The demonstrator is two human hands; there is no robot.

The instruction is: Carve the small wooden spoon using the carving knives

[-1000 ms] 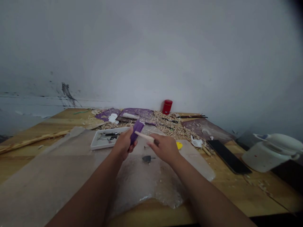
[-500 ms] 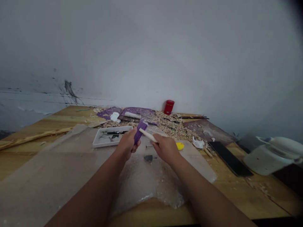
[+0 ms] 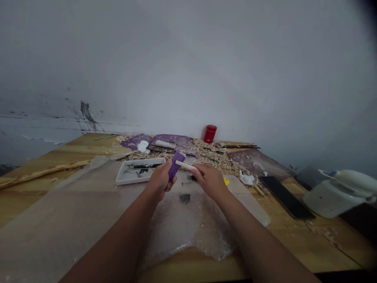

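My left hand [image 3: 161, 177] is closed round a flat purple piece [image 3: 176, 164], which tilts up to the right. Between the fingers of my right hand [image 3: 208, 179] is a pale, slim stick [image 3: 185, 165]; its far end lies against the face of the purple piece. Just left of my left hand sits a white tray [image 3: 119, 177] with dark small tools inside. Below the hands, a dark grey conical bit [image 3: 185, 197] rests on the clear plastic sheet [image 3: 176, 224]. A yellow object [image 3: 226, 181] shows partly behind my right hand.
Wood shavings [image 3: 218, 159] spread along the back beside a red canister [image 3: 210, 134] and purple sheets [image 3: 172, 139]. On the right are a black phone-like slab [image 3: 287, 197] and a white pot [image 3: 332, 198]. A long wooden stick [image 3: 44, 171] lies at the left.
My right hand has shifted slightly right with the pale stick, covering more of the yellow object. My left hand and the purple piece have moved a little to the right.
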